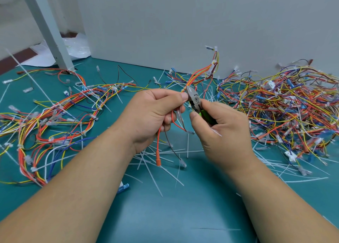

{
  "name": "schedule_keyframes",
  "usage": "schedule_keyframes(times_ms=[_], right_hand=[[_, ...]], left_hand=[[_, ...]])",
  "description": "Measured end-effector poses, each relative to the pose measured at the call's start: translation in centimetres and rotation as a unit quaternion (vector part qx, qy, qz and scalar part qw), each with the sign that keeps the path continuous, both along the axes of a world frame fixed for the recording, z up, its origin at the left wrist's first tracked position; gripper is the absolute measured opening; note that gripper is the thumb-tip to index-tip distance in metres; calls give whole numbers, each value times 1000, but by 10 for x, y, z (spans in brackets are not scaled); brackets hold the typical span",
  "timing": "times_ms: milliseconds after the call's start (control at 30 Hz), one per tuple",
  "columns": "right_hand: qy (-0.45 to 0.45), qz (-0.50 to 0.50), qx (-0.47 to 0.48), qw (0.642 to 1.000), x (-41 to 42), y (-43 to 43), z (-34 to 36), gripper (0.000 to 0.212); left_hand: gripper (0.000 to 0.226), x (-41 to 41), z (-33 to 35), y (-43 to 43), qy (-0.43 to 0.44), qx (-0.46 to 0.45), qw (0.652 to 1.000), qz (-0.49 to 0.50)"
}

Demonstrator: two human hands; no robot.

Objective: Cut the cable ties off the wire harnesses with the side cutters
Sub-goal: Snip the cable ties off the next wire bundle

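Here we are over the green mat (174, 209), both hands up at centre. The left hand (156, 112) is clenched round a wire harness (200, 76), thumb and forefinger pinching it right beside the tool. It is a slim bundle of red, orange and yellow wires that rises away towards the pale wall, with small white ties (213, 62) around it higher up. Below the fist loose ends hang down: a red lead with an orange terminal (158, 162) and a brown lead with a clear connector (183, 163).

The right hand (220, 129) grips the side cutters (195, 100), fingers wrapped over the green handles. The steel head points up and left, its tip at the bundle just beside the left thumb, and the jaws look close together.

Cut cable ties (156, 156) lie scattered on the mat under the hands as thin white strips. A big tangled pile of harnesses (284, 105) sits to the right, and longer bundled ones (55, 118) sprawl to the left.

At the back left, beside a white post (49, 28), lies a clear plastic bag (77, 46). Pale strips show through it, too blurred to name.
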State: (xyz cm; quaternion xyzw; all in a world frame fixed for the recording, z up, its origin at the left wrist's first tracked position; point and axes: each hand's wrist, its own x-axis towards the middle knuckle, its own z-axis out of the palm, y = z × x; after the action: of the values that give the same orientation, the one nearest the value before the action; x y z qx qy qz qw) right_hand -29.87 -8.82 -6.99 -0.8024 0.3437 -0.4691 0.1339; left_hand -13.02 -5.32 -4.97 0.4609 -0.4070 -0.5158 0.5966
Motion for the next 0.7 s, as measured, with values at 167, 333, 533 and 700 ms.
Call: schedule_keyframes(times_ms=[167, 333, 533, 700], right_hand=[[-212, 39, 230, 949, 4, 1, 1, 21], [-342, 235, 404, 815, 5, -3, 0, 27], [-238, 244, 397, 853, 6, -1, -8, 31], [-239, 221, 380, 866, 7, -3, -10, 36]], left_hand=[[26, 1, -2, -3, -4, 7, 1000, 28], [14, -2, -4, -4, -2, -1, 999, 49], [11, 0, -3, -5, 59, -11, 997, 53], [16, 1, -3, -4, 17, -16, 995, 93]])
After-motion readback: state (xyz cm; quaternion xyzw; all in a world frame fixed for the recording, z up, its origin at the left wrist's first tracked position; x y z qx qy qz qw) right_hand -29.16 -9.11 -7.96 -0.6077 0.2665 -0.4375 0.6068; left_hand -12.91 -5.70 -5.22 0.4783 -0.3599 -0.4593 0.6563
